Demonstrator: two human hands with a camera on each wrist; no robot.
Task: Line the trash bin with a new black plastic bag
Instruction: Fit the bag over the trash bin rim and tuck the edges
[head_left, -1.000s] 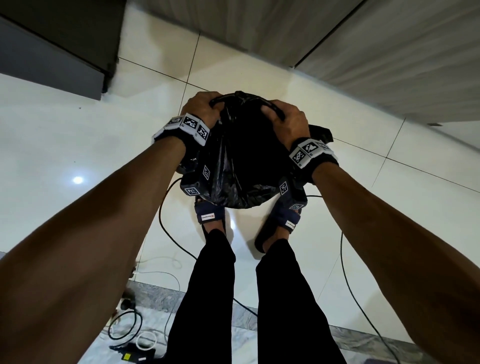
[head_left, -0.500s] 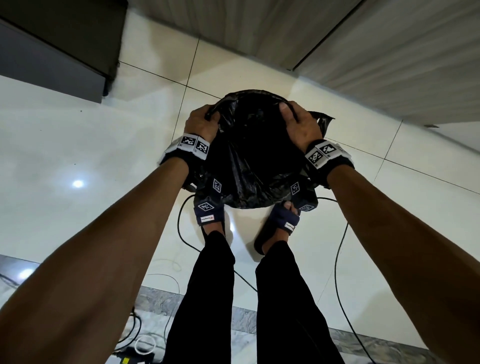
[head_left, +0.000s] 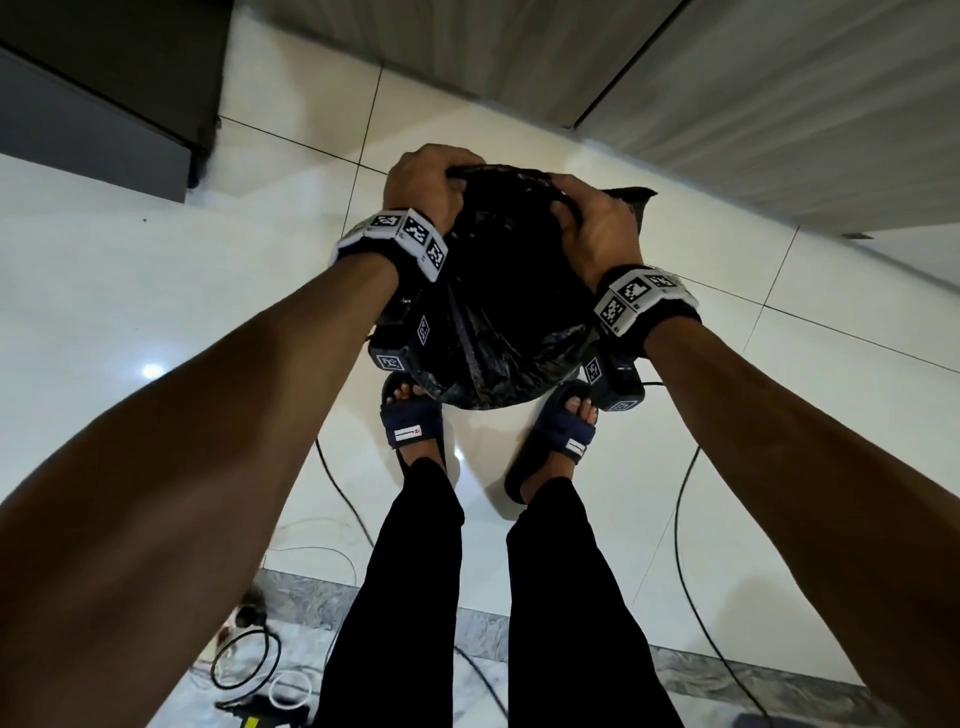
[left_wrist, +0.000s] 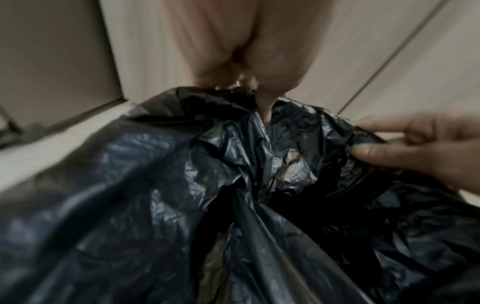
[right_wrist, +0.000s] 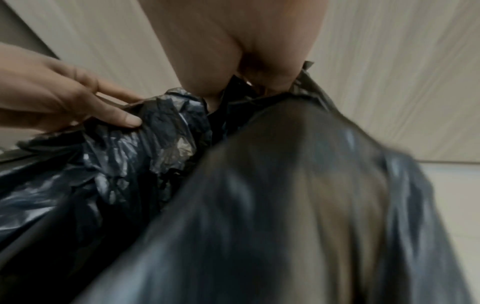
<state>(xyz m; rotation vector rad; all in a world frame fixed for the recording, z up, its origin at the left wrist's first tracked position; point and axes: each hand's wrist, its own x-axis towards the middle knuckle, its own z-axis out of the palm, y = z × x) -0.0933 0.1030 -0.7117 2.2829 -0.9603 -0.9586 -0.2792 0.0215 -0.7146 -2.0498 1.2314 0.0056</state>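
- Nearest to me, under the black bag (head_left: 498, 312), two feet in blue sandals (head_left: 410, 421) stand on the white floor (head_left: 130, 291), with thin cables (head_left: 680, 519) lying behind them.
- The black bag hangs just above the toes, held up in the air and not in any bin. I cannot see a trash bin anywhere.
- The left hand (head_left: 423, 182) grips the top edge of the bag on its left side, fingers curled tight round the plastic.
- The right hand (head_left: 597, 223) grips the top edge on the bag's right side, thumb and fingers pinching the rim.
- A moment ago the hands were further apart and the top of the bag looked rounder. Now they are pulled in closer and the bag hangs lower, near the feet.
- I think the person is shaking or working the bag's mouth open. That has to come first, so the lining has hardly begun.
- Past the bag, the floor meets a pale wall (head_left: 779, 93).
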